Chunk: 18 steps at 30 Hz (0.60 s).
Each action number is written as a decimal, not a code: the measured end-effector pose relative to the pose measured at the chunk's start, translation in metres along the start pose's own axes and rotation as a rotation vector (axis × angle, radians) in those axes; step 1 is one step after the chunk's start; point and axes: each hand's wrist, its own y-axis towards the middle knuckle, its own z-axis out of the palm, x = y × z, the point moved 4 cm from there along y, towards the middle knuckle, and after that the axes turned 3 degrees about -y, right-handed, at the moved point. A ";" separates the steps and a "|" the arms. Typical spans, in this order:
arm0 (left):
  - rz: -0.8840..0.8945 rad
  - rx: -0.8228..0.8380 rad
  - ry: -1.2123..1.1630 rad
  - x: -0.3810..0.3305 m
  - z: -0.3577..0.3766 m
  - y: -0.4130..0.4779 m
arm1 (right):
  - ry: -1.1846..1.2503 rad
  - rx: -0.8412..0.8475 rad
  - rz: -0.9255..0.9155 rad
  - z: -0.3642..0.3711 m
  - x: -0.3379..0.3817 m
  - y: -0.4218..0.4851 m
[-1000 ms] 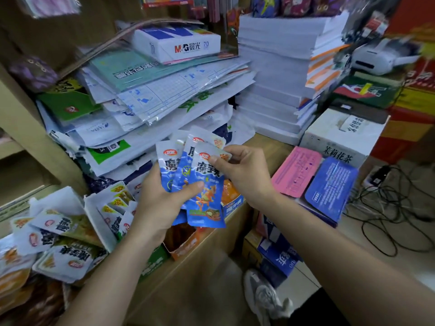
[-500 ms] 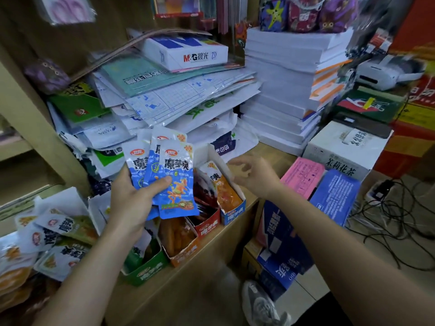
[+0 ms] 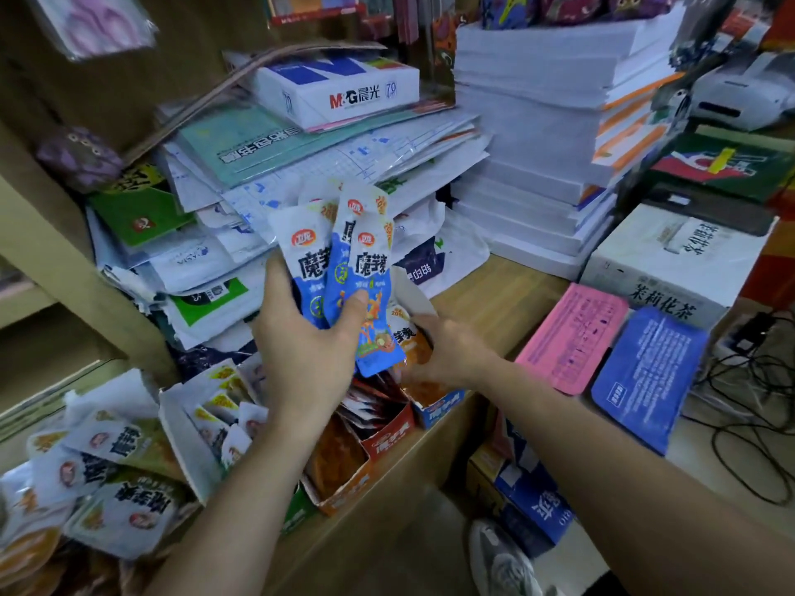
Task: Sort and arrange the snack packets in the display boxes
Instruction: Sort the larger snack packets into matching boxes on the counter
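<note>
Blue packets (image 3: 363, 268) fan upright in the left hand (image 3: 309, 342), thumb curled over them, above a row of display boxes (image 3: 393, 434) on the wooden counter (image 3: 507, 303). Right hand (image 3: 456, 357) reaches into the blue box (image 3: 443, 404) of orange packets (image 3: 415, 352); its grip is too blurred to tell

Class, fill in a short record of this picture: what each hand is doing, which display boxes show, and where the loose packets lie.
Left hand: grips a fan of blue snack packets above the boxes
Right hand: reaches into the blue display box, at its orange packets; grip unclear
Other boxes: red display box and orange display box, beside the blue one
Loose packets: heaped at the far left
</note>
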 end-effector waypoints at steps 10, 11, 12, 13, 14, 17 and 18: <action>0.055 0.022 0.364 0.020 0.012 -0.010 | 0.021 -0.031 0.078 -0.003 0.000 -0.022; 0.047 0.019 0.394 0.021 0.009 -0.011 | 0.022 -0.057 0.084 -0.004 -0.001 -0.025; 0.040 0.019 0.418 0.021 0.008 -0.013 | 0.027 -0.092 0.081 -0.004 -0.002 -0.029; 0.031 0.020 0.435 0.021 0.006 -0.014 | 0.031 -0.132 0.071 -0.004 -0.001 -0.032; 0.022 0.019 0.447 0.021 0.006 -0.015 | 0.039 -0.180 0.065 -0.005 -0.001 -0.035; -0.001 0.017 0.436 0.024 0.005 -0.016 | 0.154 -0.303 0.086 -0.014 0.001 -0.043; -0.008 0.018 0.430 0.025 0.005 -0.015 | 0.207 -0.323 0.093 -0.016 0.001 -0.045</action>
